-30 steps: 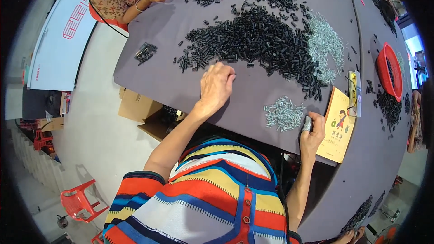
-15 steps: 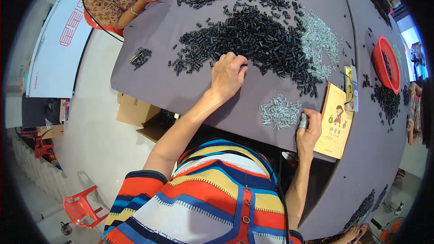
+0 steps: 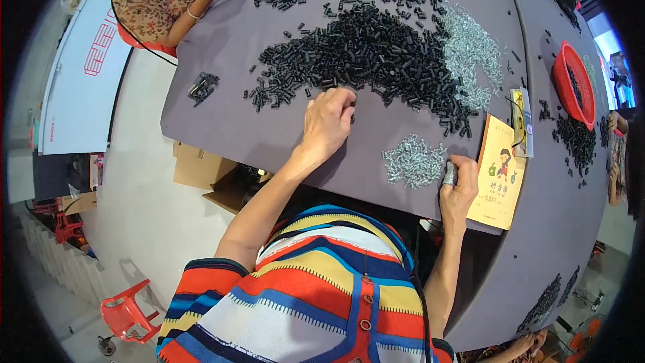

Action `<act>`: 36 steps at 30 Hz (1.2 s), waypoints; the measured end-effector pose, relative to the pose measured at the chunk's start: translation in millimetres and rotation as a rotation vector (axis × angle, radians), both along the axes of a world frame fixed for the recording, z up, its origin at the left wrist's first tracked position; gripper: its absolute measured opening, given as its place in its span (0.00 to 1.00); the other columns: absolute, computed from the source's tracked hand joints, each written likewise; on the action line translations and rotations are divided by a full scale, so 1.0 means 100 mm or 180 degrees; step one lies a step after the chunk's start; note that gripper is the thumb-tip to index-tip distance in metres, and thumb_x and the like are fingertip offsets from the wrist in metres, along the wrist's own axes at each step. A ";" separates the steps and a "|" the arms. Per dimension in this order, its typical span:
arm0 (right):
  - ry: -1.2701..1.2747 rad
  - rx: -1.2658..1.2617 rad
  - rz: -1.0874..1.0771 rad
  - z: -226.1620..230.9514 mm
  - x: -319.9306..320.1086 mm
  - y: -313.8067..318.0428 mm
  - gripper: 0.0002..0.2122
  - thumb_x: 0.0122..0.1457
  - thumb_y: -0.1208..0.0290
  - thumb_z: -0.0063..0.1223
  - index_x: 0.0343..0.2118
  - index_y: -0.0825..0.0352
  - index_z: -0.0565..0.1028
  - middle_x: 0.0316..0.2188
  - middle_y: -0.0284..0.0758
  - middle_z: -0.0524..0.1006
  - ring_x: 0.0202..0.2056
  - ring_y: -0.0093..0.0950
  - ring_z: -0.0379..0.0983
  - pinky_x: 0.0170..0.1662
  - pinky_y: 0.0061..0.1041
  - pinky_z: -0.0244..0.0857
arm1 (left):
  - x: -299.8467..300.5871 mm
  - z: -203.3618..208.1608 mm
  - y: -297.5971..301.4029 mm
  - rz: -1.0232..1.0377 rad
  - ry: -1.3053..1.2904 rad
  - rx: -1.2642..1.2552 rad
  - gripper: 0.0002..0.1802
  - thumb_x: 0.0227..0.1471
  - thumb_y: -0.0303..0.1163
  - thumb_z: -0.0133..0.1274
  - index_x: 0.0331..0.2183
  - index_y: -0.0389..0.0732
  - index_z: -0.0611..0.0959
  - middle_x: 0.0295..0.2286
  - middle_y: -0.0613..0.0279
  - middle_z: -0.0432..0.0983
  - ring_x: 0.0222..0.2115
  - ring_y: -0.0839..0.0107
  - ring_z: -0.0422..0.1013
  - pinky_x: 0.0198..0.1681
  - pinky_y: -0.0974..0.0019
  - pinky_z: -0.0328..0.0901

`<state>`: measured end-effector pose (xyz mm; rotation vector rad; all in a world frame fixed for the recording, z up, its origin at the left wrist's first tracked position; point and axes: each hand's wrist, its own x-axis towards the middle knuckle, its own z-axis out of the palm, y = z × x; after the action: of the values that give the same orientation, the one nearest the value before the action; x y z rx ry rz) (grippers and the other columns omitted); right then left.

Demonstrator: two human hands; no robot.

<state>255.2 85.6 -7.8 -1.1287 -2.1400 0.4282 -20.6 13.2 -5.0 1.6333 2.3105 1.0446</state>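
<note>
My left hand is at the near edge of a big heap of small black tubes. Its fingers are pinched together, and a small dark bit, seemingly one of these tubes, shows at the fingertips. By the table's front edge rests my right hand with curled fingers. A grey wrap or cover sits on one of its fingertips. Whatever the right fingers may hold is hidden. Just left of that hand lies a small pile of silvery metal pieces, too fine to tell whether springs or screws.
A yellow booklet lies right of my right hand, with a clear-and-yellow case beyond. More silvery pieces border the heap. A red basket stands far right. Across the table sits another person; a small cluster lies left.
My left hand has shifted slightly left and its fingers have turned in. The right hand stays beside the silvery pile. The whole view has moved a little.
</note>
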 end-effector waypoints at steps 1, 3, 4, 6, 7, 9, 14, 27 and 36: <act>0.0014 -0.0008 0.0001 0.00 0.00 0.00 0.15 0.39 0.90 0.44 0.34 0.71 0.72 0.31 0.43 0.72 0.36 0.44 0.70 0.41 0.37 0.64 | -0.01 -0.03 -0.04 0.0094 -0.0087 0.0113 0.09 0.45 0.23 0.56 0.33 0.38 0.77 0.27 0.58 0.74 0.28 0.62 0.73 0.32 0.61 0.67; 0.0028 -0.0020 -0.0002 0.00 0.00 0.00 0.15 0.39 0.90 0.44 0.33 0.71 0.72 0.31 0.43 0.72 0.36 0.44 0.70 0.42 0.37 0.64 | -0.04 -0.04 -0.12 0.0213 -0.0233 0.0207 0.08 0.46 0.23 0.55 0.33 0.37 0.78 0.28 0.57 0.75 0.27 0.63 0.74 0.31 0.64 0.68; 0.0011 -0.0005 -0.0002 0.00 0.00 0.00 0.16 0.39 0.90 0.44 0.34 0.71 0.72 0.32 0.43 0.72 0.36 0.43 0.70 0.41 0.37 0.64 | -0.05 -0.02 -0.14 0.0209 -0.0233 0.0202 0.08 0.46 0.23 0.55 0.33 0.37 0.78 0.28 0.57 0.75 0.27 0.63 0.74 0.31 0.64 0.68; -0.0003 0.0007 -0.0003 0.00 0.01 -0.01 0.16 0.39 0.90 0.44 0.34 0.71 0.72 0.32 0.43 0.72 0.36 0.43 0.70 0.41 0.37 0.64 | -0.06 0.04 -0.16 0.0307 -0.0675 -0.0024 0.07 0.46 0.23 0.53 0.32 0.38 0.78 0.30 0.57 0.75 0.31 0.57 0.72 0.35 0.58 0.66; -0.0004 0.0040 0.0009 0.00 0.02 -0.01 0.16 0.39 0.90 0.45 0.34 0.71 0.73 0.32 0.43 0.71 0.36 0.43 0.70 0.41 0.37 0.64 | -0.08 0.05 -0.15 0.0321 -0.0643 0.0050 0.06 0.47 0.23 0.53 0.32 0.38 0.78 0.29 0.56 0.75 0.28 0.58 0.73 0.32 0.59 0.67; -0.0006 0.0072 0.0016 0.01 0.02 -0.01 0.17 0.39 0.91 0.45 0.34 0.70 0.73 0.32 0.42 0.71 0.36 0.42 0.70 0.40 0.37 0.64 | -0.12 0.08 -0.13 0.0370 -0.0694 0.0033 0.06 0.47 0.23 0.53 0.32 0.38 0.78 0.29 0.56 0.75 0.28 0.59 0.73 0.32 0.59 0.67; 0.0018 0.0004 -0.0061 -0.02 0.03 -0.02 0.18 0.39 0.90 0.46 0.35 0.69 0.75 0.32 0.42 0.71 0.36 0.41 0.70 0.40 0.36 0.65 | -0.19 0.03 -0.09 0.0386 -0.0747 0.0010 0.06 0.49 0.22 0.52 0.32 0.40 0.80 0.28 0.58 0.74 0.28 0.60 0.73 0.32 0.61 0.66; 0.0109 0.0034 -0.0038 -0.01 0.03 -0.02 0.18 0.40 0.89 0.44 0.36 0.70 0.74 0.34 0.44 0.72 0.38 0.44 0.71 0.43 0.37 0.65 | -0.12 0.03 0.03 0.0182 -0.0389 0.0103 0.08 0.47 0.24 0.57 0.34 0.40 0.82 0.28 0.64 0.73 0.25 0.70 0.72 0.31 0.67 0.67; 0.0103 0.0053 0.0085 0.00 0.04 -0.03 0.18 0.39 0.89 0.42 0.35 0.71 0.74 0.34 0.44 0.72 0.37 0.43 0.71 0.42 0.36 0.65 | 0.00 0.09 -0.10 -0.0391 -0.3726 0.0317 0.10 0.52 0.25 0.56 0.39 0.38 0.81 0.28 0.70 0.74 0.26 0.82 0.68 0.29 0.77 0.64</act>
<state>259.2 82.8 -7.8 -1.0779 -2.1288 0.4371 -21.0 3.6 4.5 0.7487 1.3557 1.5145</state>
